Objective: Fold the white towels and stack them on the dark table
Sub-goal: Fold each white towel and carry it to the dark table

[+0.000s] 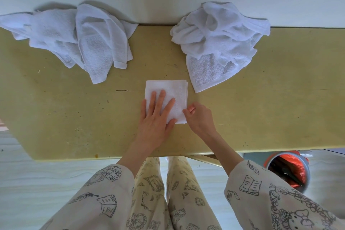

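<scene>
Pressing flat on the folded towel [168, 97], the left hand [155, 117] lies with fingers straight and spread, likely to pin the layers so they do not spring apart, while the right hand [198, 117] curls its fingertips at the towel's near right edge, apparently pinching or squaring the layered hems; whether it truly grips the cloth I cannot tell for certain. The towel sits as a neat small rectangle near the front middle of the tabletop [56, 117], a yellowish, scuffed surface with small marks and a short dark crack just left of the towel. Its terry looks soft and nubbly, with stacked edges showing along the right side. Two loose heaps wait at the back against the pale wall: a left pile [80, 39] spread wide with hemmed corners hanging forward, and a right pile [220, 39] bunched high, one flatter corner reaching down close beside the folded towel.
</scene>
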`<state>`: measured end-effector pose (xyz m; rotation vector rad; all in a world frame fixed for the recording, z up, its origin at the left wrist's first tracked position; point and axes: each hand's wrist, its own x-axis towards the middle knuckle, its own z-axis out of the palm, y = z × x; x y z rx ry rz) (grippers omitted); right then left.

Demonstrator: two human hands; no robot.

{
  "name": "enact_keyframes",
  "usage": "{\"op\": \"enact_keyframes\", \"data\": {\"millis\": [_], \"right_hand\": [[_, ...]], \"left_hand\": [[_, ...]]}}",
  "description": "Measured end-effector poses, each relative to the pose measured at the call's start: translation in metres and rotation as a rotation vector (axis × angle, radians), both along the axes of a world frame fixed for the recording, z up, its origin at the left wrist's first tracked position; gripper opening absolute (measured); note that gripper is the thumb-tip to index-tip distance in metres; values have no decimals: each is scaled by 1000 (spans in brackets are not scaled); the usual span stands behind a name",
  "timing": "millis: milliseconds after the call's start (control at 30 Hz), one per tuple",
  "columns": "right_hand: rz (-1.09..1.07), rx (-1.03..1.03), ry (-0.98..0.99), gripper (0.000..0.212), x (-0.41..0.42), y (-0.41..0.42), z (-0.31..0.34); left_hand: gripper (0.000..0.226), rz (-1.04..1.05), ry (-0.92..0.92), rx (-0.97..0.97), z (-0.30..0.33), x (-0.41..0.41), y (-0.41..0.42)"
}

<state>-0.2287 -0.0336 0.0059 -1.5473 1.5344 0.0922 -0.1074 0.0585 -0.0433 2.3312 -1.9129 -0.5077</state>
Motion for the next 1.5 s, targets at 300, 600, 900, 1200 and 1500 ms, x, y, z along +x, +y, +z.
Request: {"op": "enact_keyframes", "data": {"millis": [300, 600, 900, 1200, 1500], "right_hand": [[-8, 19, -32, 7, -3, -1, -1], [-21, -2, -37, 9, 0, 1, -3], [182, -649, -155, 38, 11, 7, -17], [579, -706, 127, 55, 7, -2, -59], [567, -637, 143, 55, 9, -4, -46]], "left_hand": [[54, -7, -23, -35, 1, -1, 1], [50, -119, -91, -97, -4, 8, -23], [48, -56, -13, -163, 4, 21, -28], [58, -23, -41, -70, -11, 37, -22], [59, -63, -67, 9, -3, 42, -26]]}}
